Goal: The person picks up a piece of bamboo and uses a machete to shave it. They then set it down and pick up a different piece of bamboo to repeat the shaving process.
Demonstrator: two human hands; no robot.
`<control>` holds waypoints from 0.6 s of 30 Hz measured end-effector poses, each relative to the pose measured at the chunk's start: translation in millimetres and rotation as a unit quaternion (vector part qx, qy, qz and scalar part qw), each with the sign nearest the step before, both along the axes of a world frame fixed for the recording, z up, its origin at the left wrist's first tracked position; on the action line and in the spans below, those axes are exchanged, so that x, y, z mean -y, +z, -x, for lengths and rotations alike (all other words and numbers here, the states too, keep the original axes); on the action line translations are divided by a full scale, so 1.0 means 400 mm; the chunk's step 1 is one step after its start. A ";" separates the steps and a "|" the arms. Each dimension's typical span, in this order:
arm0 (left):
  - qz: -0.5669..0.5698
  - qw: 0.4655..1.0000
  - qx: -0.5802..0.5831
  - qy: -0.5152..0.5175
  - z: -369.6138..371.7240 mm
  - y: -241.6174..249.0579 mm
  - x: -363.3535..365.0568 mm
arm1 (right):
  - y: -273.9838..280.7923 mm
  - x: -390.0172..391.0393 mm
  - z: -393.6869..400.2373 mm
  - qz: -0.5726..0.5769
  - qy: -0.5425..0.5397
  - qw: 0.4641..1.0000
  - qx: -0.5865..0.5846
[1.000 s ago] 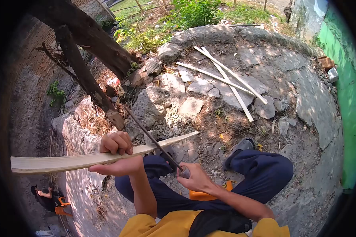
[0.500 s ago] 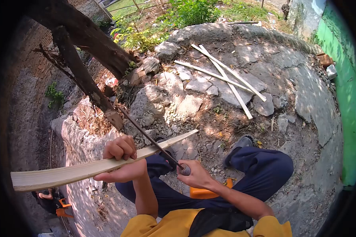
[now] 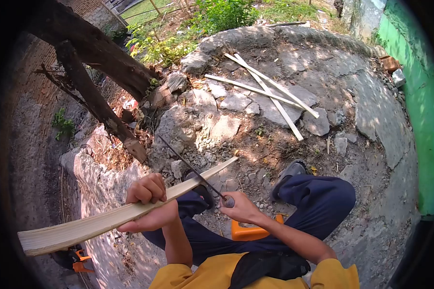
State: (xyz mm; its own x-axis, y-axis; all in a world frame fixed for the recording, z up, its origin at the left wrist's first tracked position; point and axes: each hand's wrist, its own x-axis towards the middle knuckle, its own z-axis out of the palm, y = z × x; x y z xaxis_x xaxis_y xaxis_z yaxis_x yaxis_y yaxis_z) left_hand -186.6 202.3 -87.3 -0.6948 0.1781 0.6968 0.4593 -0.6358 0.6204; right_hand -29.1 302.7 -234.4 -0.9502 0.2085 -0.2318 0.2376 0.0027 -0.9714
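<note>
My left hand [image 3: 149,200] is closed around a long pale wooden strip [image 3: 91,221], fingers over its top and palm beneath. The strip runs across my lap, broad at the lower left and narrowing to a tip at the right. In my right hand [image 3: 241,208] is the rounded grey handle of a long knife [image 3: 187,164]. Its thin dark blade, seen almost edge-on, crosses the strip to the right of my left hand and points up and left. Blade and strip appear to touch where they cross.
Several pale wooden strips [image 3: 270,94] lie crossed on the broken concrete ahead. An orange stool [image 3: 248,232] shows between my legs. A dark leaning trunk [image 3: 101,53] stands at the left, a green wall [image 3: 414,111] at the right. Another orange object [image 3: 82,262] is at lower left.
The knife has moved slightly right along the strip, toward its narrow tip. The strip's broad end has dipped. My view has shifted a little.
</note>
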 end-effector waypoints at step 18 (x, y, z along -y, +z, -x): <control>0.013 1.000 -0.009 0.009 -0.008 0.010 -0.005 | -0.010 0.002 -0.010 0.045 -0.023 0.998 0.024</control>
State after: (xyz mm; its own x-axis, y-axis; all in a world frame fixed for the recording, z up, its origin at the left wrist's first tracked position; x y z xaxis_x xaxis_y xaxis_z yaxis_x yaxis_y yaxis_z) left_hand -183.5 204.3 -83.3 -0.6856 0.1834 0.7045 0.4814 -0.6118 0.6277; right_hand -25.1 301.8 -238.3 -0.9271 0.2279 -0.2975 0.2826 -0.0963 -0.9544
